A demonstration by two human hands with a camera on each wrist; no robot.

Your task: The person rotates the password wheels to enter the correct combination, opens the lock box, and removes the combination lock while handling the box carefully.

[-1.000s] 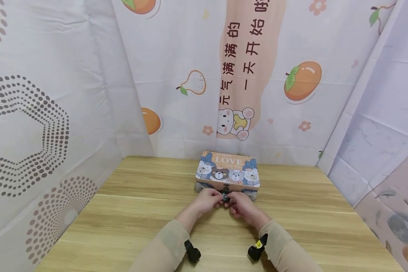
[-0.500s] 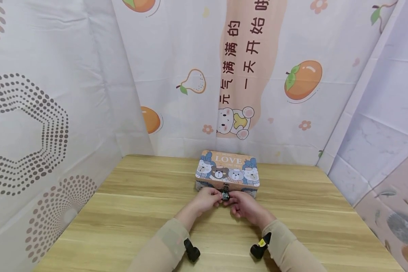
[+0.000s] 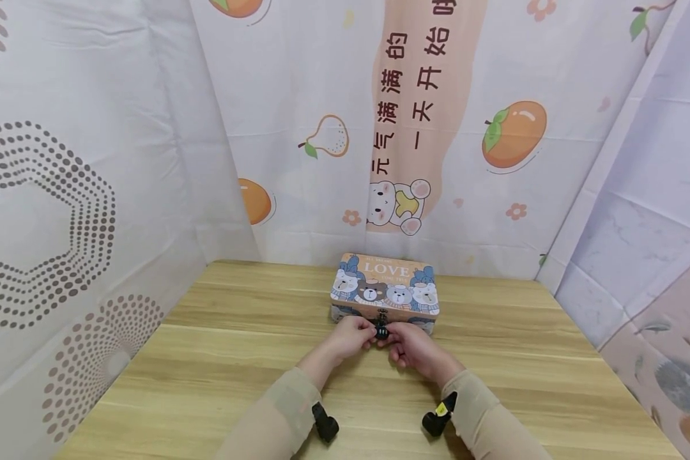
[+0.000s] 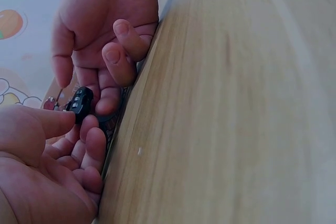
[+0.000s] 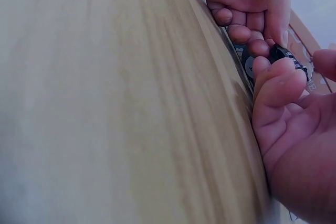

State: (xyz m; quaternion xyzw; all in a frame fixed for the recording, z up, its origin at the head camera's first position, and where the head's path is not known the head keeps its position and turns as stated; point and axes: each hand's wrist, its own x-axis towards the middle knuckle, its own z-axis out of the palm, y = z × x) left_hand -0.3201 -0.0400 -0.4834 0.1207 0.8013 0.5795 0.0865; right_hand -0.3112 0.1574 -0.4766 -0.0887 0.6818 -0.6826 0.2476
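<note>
Head view: left hand (image 3: 349, 337) pinches one combination padlock (image 3: 382, 332) six o'clock of one bear-printed box (image 3: 385, 287); right hand (image 3: 415, 348) touches the padlock, grip unclear.

On my head feed I am finding the black lock (image 3: 382, 333) too small to read. The left grip (image 3: 349, 337) and right grip (image 3: 415, 348) are hiding part of the front of the printed box (image 3: 385, 284). Both sleeves (image 3: 264, 415) are running off at six o'clock; the curtain lettering (image 3: 429, 78) is being cut off at twelve.
</note>
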